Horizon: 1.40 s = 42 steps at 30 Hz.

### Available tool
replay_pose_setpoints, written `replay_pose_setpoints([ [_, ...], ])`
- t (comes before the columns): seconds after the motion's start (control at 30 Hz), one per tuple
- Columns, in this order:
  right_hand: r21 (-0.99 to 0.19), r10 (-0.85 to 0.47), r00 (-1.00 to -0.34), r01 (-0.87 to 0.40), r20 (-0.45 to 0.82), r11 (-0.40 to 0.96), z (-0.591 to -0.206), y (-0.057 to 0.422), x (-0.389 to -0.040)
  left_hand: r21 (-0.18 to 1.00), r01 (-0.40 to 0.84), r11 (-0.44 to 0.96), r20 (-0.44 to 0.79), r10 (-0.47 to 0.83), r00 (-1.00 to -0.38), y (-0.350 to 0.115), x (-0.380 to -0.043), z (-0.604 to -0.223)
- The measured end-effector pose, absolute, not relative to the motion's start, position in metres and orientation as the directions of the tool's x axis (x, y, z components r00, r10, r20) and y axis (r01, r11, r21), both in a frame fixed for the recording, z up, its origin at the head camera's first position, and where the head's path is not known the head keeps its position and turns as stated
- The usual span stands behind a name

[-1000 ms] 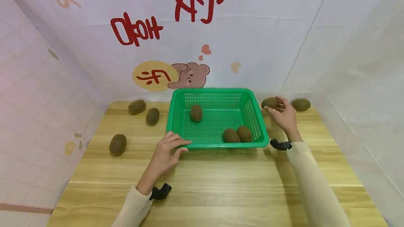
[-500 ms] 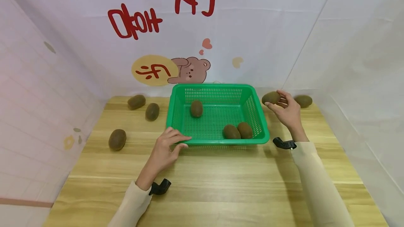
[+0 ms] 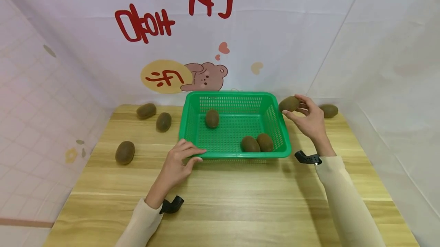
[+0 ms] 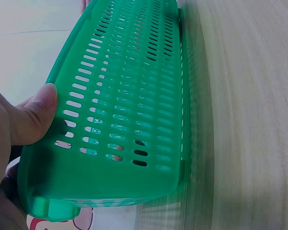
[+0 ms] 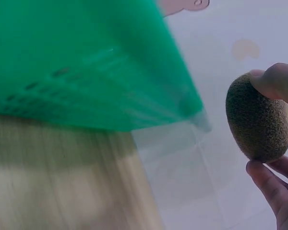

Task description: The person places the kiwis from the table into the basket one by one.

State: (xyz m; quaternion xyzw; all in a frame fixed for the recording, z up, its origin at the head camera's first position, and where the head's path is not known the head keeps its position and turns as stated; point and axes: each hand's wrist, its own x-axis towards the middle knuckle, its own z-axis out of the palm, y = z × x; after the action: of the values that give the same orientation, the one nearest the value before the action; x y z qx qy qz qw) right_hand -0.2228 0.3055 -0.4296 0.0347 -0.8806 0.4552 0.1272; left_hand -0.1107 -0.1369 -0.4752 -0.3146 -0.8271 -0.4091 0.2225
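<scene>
A green plastic basket (image 3: 233, 155) with slotted walls stands at the back middle of the table. Inside it lie a kiwi (image 3: 212, 118) at the left and two more kiwis (image 3: 250, 144) by the front right corner. My left hand (image 3: 178, 162) grips the front rim near the left corner; in the left wrist view its thumb (image 4: 41, 108) lies against the outer wall. Between the thumb and fingers of my right hand (image 3: 309, 120) a brown fuzzy kiwi (image 5: 257, 120) is pinched, held up just beside the basket's right rim.
Left of the basket, three kiwis rest on the wooden table (image 3: 233, 201): one at the back (image 3: 146, 111), a second kiwi (image 3: 163, 122) closer to the basket, a third kiwi (image 3: 125, 152) nearer the front. Another kiwi (image 3: 329, 111) sits behind my right hand. A printed cloth wall (image 3: 285, 48) rises behind.
My right hand has lifted the kiwi from the table and brought it slightly left, to the basket's right rim. The left hand keeps its hold on the basket. The head view has tilted slightly.
</scene>
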Motion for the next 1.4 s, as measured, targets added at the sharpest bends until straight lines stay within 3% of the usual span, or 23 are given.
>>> replay_pose_setpoints([
  [0.77, -0.741, -0.166, -0.923, -0.378, 0.347, 0.555, -0.416, 0.267, -0.210, 0.529, 0.707, 0.470, 0.631, 0.339, -0.698, -0.136, -0.110, -0.475],
  [1.4, -0.703, -0.231, -0.939, -0.345, 0.256, 0.621, -0.418, 0.263, -0.208, 0.532, 0.696, 0.481, 0.618, 0.342, -0.708, -0.137, -0.108, -0.475],
])
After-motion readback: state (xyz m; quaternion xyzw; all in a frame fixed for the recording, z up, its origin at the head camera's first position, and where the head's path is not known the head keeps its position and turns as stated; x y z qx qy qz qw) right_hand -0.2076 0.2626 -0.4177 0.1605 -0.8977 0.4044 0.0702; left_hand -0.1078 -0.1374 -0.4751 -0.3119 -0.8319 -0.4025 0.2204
